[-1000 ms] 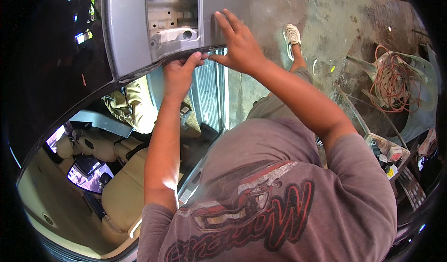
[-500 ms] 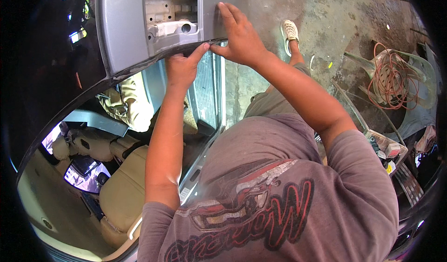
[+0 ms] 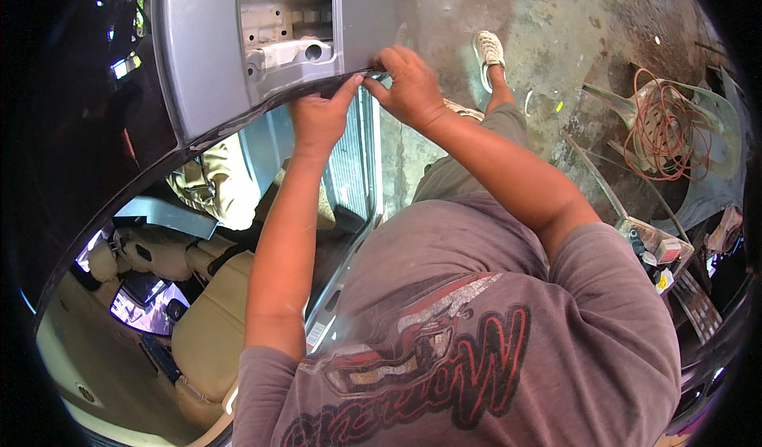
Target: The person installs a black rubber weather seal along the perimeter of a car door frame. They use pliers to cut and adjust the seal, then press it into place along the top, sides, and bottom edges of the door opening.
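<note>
A grey metal vehicle panel [image 3: 198, 58] with a large cut-out stands ahead of me, and a dark strip [image 3: 270, 100] runs along its near edge. My left hand [image 3: 316, 121] grips that edge, its thumb pressed up against the strip and its other fingers mostly hidden behind. Close beside it on the right, my right hand [image 3: 409, 90] is closed at the strip's right end. Its fingers curl over the panel while the thumb comes from below; the fingertips are partly hidden. The two thumbs almost meet.
On the left, a beige seat [image 3: 210, 312] shows inside the vehicle, with a pale cloth item [image 3: 226, 181] farther ahead. At right, coiled orange cord [image 3: 663, 129] lies on a plastic chair [image 3: 722, 121], near a tray of small items [image 3: 659, 248]. Stained concrete floor [image 3: 556, 18] lies beyond.
My right hand has gone from fingers stretched flat on the panel to fingers curled at its edge. The left hand stays at the strip, shifted slightly right.
</note>
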Available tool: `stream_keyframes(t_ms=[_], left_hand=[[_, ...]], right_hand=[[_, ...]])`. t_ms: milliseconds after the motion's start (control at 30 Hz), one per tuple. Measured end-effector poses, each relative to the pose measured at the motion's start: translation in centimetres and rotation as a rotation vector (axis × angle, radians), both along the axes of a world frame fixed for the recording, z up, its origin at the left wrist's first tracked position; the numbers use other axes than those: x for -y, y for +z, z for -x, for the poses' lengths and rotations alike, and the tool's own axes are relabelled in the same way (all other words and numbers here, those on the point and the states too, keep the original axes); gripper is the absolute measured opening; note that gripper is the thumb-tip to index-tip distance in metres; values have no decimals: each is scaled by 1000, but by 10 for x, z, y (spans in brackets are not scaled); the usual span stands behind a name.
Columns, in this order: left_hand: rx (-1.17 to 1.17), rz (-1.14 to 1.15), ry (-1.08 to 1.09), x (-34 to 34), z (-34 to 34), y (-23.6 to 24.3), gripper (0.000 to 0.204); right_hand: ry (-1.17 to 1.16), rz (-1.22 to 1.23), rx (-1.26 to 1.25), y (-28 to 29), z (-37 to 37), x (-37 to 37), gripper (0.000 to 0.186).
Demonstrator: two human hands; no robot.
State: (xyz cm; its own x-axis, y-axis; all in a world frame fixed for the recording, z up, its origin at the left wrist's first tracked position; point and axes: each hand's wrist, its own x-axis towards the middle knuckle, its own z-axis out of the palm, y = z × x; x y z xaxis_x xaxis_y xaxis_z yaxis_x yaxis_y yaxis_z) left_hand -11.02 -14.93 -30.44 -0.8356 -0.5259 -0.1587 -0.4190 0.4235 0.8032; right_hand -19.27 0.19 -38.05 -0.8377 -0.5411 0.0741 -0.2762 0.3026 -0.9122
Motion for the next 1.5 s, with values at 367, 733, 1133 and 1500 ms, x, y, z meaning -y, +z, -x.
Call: stream_keyframes(t_ms=[367, 733, 1133, 1500], left_hand=[[-57, 29, -13, -3, -2, -7, 25], [-173, 371, -170, 0, 6, -14, 30], [-25, -25, -212, 20, -4, -2, 34], [161, 249, -338, 13, 3, -11, 35]], right_hand=[[41, 88, 25, 5, 11, -5, 37], [98, 94, -44, 10, 22, -10, 50], [43, 151, -312, 28, 36, -2, 69], [244, 115, -195, 14, 50, -13, 66]])
